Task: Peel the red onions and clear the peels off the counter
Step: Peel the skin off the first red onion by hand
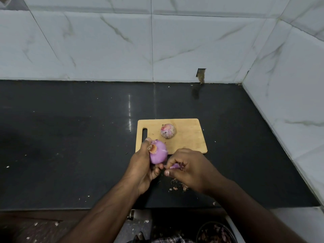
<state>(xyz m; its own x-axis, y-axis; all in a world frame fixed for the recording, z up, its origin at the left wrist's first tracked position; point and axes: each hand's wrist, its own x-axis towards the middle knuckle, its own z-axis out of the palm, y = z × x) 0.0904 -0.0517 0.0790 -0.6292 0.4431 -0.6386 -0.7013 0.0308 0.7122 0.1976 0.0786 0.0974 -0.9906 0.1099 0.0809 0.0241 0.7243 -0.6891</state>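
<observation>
2 onions total. Left hand point(140, 165) fingers wrapped round the peeled onion point(158, 153), held over the counter point(70, 137) at the board's near-left corner. 1 cutting board point(189, 137), unpeeled onion point(168, 131) resting on it. Right hand point(191, 168) fingertips pinching a purple peel strip point(175, 166). Peel scraps point(180, 186) beneath it.

A single wide-angle view from the person's head looks forward and steeply down, close over the dark table point(70, 137). It faces the tiled wall point(105, 46) at the back, where the table meets a corner on the right.
</observation>
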